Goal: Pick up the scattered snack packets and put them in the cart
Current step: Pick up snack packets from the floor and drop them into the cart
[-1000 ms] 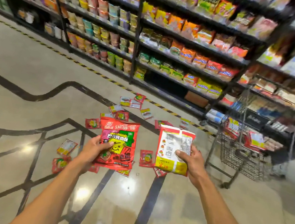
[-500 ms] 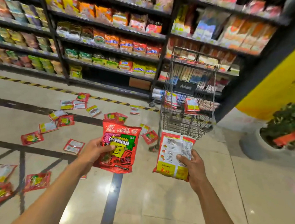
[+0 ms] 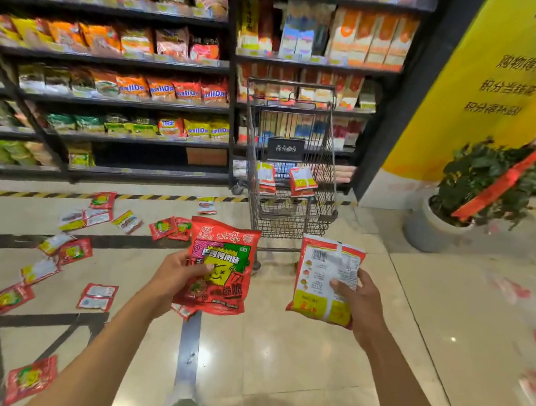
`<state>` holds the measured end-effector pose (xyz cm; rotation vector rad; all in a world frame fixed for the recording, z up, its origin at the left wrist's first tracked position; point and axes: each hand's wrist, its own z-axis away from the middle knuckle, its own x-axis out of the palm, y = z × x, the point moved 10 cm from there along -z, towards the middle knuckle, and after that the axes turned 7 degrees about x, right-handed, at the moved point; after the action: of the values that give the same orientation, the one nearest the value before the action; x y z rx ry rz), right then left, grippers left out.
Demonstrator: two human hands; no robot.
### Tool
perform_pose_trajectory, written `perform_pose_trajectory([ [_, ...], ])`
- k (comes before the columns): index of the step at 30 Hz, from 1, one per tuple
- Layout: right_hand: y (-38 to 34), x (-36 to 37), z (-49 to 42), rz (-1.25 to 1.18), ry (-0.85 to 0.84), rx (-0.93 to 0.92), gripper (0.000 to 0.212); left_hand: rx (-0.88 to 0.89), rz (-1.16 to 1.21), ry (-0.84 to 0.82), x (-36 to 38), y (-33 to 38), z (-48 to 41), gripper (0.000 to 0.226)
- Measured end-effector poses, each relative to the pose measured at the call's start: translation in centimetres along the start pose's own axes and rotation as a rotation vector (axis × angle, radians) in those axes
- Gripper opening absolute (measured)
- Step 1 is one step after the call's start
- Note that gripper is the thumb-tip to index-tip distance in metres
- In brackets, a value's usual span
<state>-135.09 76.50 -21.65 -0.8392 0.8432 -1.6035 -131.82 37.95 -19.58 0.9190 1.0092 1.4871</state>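
Note:
My left hand (image 3: 172,280) grips a red snack packet (image 3: 222,264) with a yellow cartoon face, front side towards me. My right hand (image 3: 357,303) holds a second snack packet (image 3: 321,277) showing its white and yellow back. Both packets are held upright at chest height, a short way in front of the wire shopping cart (image 3: 324,216), which stands straight ahead with a few packets (image 3: 301,181) inside. Several more red packets (image 3: 98,296) lie scattered over the floor to the left and lower left.
Stocked store shelves (image 3: 125,62) run along the back behind the cart. A yellow banner pillar (image 3: 496,96) and a potted plant (image 3: 439,224) stand at the right. Yellow-black tape (image 3: 41,197) marks the floor before the shelves.
My view has swung right and closer, so the cart now stands straight ahead and larger. Both hands keep the same packets, held a little further apart.

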Motion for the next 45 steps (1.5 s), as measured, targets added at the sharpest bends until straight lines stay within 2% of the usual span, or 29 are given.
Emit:
perform_pose_trajectory([
  [9, -3.5, 0.5, -6.8, 0.026, 0.054, -0.004, 0.051, 0.002, 0.011, -0.001, 1.3, 0.8, -8.5, 0.03],
  [24, -17.8, 6.0, -27.5, 0.078, 0.102, -0.062, 0.043, -0.007, 0.011, -0.042, 4.0, 9.7, -34.4, 0.026],
  [30, -19.3, 8.0, -35.0, 0.102, 0.111, -0.031, 0.04, -0.053, -0.034, -0.045, 4.5, 11.1, -42.3, 0.025],
  [40, -22.2, 11.4, -53.7, 0.153, 0.056, 0.053, 0.029, -0.084, -0.117, 0.023, 7.7, 13.7, -57.3, 0.022],
  [45, -23.3, 12.2, -63.7, 0.222, 0.004, 0.111, 0.03, -0.182, -0.165, 0.055, 9.9, 13.6, -65.6, 0.016],
])
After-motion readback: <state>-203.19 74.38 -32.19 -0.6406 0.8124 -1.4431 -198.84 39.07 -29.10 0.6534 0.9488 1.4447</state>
